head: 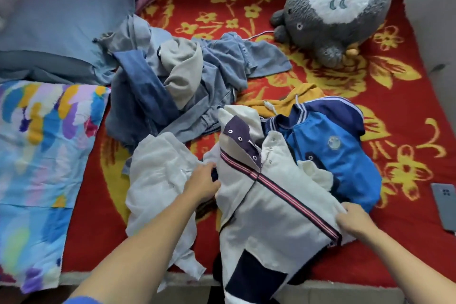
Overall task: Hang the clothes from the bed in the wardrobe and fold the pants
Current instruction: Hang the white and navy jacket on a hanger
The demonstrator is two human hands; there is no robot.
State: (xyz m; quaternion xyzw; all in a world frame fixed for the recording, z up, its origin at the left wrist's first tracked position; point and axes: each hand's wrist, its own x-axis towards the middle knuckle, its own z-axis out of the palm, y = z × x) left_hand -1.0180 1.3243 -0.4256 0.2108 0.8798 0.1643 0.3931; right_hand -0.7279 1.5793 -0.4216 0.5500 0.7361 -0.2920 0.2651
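Note:
A white jacket (266,210) with a red-and-navy striped zip band and navy patches lies on the red flowered blanket (394,131) at the bed's front edge. My left hand (203,184) grips its left edge near the chest. My right hand (354,219) pinches its right edge by the zip's lower end. A thin white garment (158,180) lies to its left. Behind it are a blue sports jacket (330,153), a yellow hoodie (296,100) and a heap of blue-grey denim clothes (177,86).
A grey plush toy (338,5) sits at the back right. A phone (445,205) lies at the right edge. A colourful quilt (42,168) covers the left side, with a blue pillow (64,7) behind it. The bed's front edge runs under my forearms.

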